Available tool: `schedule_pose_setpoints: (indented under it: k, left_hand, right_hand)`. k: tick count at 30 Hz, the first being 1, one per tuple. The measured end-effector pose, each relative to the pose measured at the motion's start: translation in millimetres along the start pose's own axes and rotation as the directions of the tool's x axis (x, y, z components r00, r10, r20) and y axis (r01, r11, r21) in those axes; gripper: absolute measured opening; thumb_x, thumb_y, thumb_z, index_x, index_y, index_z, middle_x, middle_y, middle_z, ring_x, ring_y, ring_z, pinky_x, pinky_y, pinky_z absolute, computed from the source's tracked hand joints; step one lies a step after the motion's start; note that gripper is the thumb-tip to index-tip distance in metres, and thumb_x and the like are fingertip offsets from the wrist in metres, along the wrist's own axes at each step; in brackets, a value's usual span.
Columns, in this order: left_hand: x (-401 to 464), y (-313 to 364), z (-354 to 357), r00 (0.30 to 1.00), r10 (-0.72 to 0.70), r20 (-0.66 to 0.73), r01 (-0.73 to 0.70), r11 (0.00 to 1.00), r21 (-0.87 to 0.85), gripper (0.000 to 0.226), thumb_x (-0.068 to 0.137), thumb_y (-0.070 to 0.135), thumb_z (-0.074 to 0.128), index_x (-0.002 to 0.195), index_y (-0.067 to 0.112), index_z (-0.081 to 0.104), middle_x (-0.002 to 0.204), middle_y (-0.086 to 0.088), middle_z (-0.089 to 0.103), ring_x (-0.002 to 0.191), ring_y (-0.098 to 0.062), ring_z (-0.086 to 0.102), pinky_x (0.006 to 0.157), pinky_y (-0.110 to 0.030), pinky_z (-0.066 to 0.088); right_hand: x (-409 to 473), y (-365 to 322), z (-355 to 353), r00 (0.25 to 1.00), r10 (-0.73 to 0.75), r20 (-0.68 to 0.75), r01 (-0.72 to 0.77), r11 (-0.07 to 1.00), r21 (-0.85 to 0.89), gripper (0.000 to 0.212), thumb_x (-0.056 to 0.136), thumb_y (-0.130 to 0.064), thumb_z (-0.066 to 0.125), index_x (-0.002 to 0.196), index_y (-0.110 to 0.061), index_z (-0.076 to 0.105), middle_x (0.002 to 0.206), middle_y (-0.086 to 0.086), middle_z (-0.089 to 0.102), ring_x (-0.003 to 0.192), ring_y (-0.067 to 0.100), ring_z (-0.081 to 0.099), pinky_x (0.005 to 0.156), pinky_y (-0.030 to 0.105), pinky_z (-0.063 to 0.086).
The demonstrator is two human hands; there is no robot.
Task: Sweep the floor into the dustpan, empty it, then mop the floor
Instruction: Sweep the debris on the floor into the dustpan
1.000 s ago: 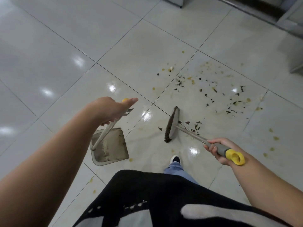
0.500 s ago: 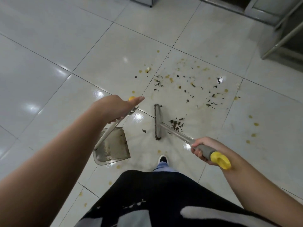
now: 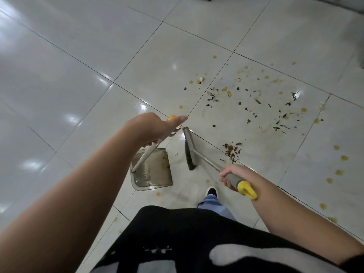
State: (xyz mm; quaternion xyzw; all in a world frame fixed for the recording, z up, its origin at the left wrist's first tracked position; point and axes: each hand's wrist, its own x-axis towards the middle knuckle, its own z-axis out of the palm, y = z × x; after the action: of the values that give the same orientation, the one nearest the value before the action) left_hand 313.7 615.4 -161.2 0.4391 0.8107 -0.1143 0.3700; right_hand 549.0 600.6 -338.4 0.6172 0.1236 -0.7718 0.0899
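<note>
**Sweeping stage: broom head beside the dustpan mouth, most debris not yet gathered**

From my remote seat, I read this as the first step of the task, well short of done. The left hand (image 3: 155, 129) grasps the upright pole of the dustpan (image 3: 152, 171), fingers wrapped under it and thumb stretched forward; the pan sits flat on the floor (image 3: 78, 56), its open edge turned toward the broom. The right hand (image 3: 232, 177) is clenched round the grey grip of the broom (image 3: 190, 150), whose yellow end cap juts past the wrist. The bristle head stands just beside the pan's open side, apart from it. A small clump of dark debris (image 3: 232, 150) lies behind the head, on the shaft side, and a wider scatter of dark flakes and yellowish spots spreads over the tiles beyond. I judge the next move calls for lifting the head back past the clump, then drawing it toward the pan with the pan held steady. Emptying and mopping remain; no mop is in view
</note>
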Motion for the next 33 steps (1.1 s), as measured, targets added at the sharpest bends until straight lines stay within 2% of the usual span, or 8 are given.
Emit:
schedule_pose_setpoints:
  k: [4,6,15,20,24,29,31,33]
  left_hand:
    - [2,2,-4,1.0,0.007,-0.002,-0.007,1.0,-0.024,0.078,0.069,0.083,0.036,0.059,0.007,0.054,0.054,-0.005,0.05,0.047,-0.021,0.046,0.051,-0.024,0.038]
    - [3,4,-3,1.0,0.024,0.001,-0.024,0.999,-0.038,0.078,0.069,0.082,0.037,0.058,0.007,0.053,0.055,-0.005,0.05,0.048,-0.021,0.045,0.051,-0.025,0.038]
    - [4,-1,-2,0.996,0.085,-0.032,-0.086,0.995,-0.054,0.079,0.064,0.086,0.038,0.058,0.009,0.057,0.051,-0.002,0.053,0.046,-0.02,0.049,0.05,-0.023,0.039]
    - [3,-17,-4,0.993,0.108,-0.05,-0.111,0.992,-0.054,0.078,0.062,0.088,0.036,0.054,0.012,0.054,0.044,0.001,0.051,0.043,-0.02,0.05,0.054,-0.023,0.042]
    - [1,-45,-16,0.994,0.098,-0.053,-0.101,0.993,-0.054,0.081,0.062,0.088,0.033,0.057,0.011,0.056,0.05,-0.002,0.054,0.046,-0.021,0.052,0.055,-0.024,0.042]
    - [-2,-73,-19,0.992,0.114,-0.055,-0.118,0.99,-0.074,0.082,0.063,0.088,0.034,0.061,0.009,0.057,0.055,-0.005,0.055,0.048,-0.022,0.052,0.056,-0.025,0.042]
    - [-2,-82,-19,0.99,0.124,-0.064,-0.128,0.989,-0.072,0.083,0.062,0.089,0.033,0.058,0.009,0.056,0.053,-0.005,0.055,0.046,-0.02,0.052,0.054,-0.025,0.041]
    - [-2,-91,-21,0.989,0.122,-0.078,-0.128,0.989,-0.077,0.084,0.061,0.089,0.032,0.054,0.009,0.055,0.048,-0.002,0.053,0.043,-0.019,0.05,0.051,-0.024,0.039]
  right_hand:
    - [-19,-1,-45,0.995,-0.029,-0.092,0.041,0.991,0.128,0.017,0.094,-0.003,0.044,0.077,-0.001,0.045,0.064,0.011,0.047,0.024,0.01,0.045,0.029,0.01,0.037]
    - [-31,-1,-54,0.992,-0.037,-0.12,0.056,0.985,0.164,0.019,0.095,-0.003,0.042,0.076,-0.001,0.045,0.06,0.012,0.047,0.022,0.01,0.043,0.028,0.009,0.036]
    - [-64,8,-26,0.934,-0.204,-0.294,0.249,0.96,0.126,0.012,0.083,0.013,0.049,0.072,0.006,0.05,0.061,0.017,0.049,0.024,0.016,0.044,0.032,0.015,0.04]
    - [-67,3,22,0.993,-0.09,-0.074,0.102,0.979,0.176,0.015,0.092,0.001,0.044,0.078,0.0,0.046,0.063,0.012,0.047,0.025,0.009,0.043,0.028,0.012,0.038]
    - [-53,2,80,0.998,-0.001,0.063,-0.012,0.979,0.206,0.016,0.095,-0.006,0.046,0.08,0.001,0.047,0.042,0.01,0.051,0.026,0.01,0.047,0.029,0.013,0.042]
    - [-18,8,143,0.988,-0.019,0.154,-0.045,0.916,0.399,0.011,0.093,-0.001,0.042,0.082,0.001,0.044,0.072,0.016,0.048,0.039,0.02,0.055,0.036,0.02,0.05]
    - [-7,14,157,0.97,0.0,0.243,-0.116,0.878,0.464,0.016,0.094,-0.005,0.041,0.082,0.005,0.046,0.067,0.018,0.053,0.048,0.019,0.057,0.033,0.02,0.049]
    - [0,17,163,0.956,-0.006,0.293,-0.167,0.811,0.562,0.017,0.095,-0.009,0.042,0.081,0.0,0.046,0.066,0.011,0.048,0.038,0.014,0.052,0.028,0.017,0.043]
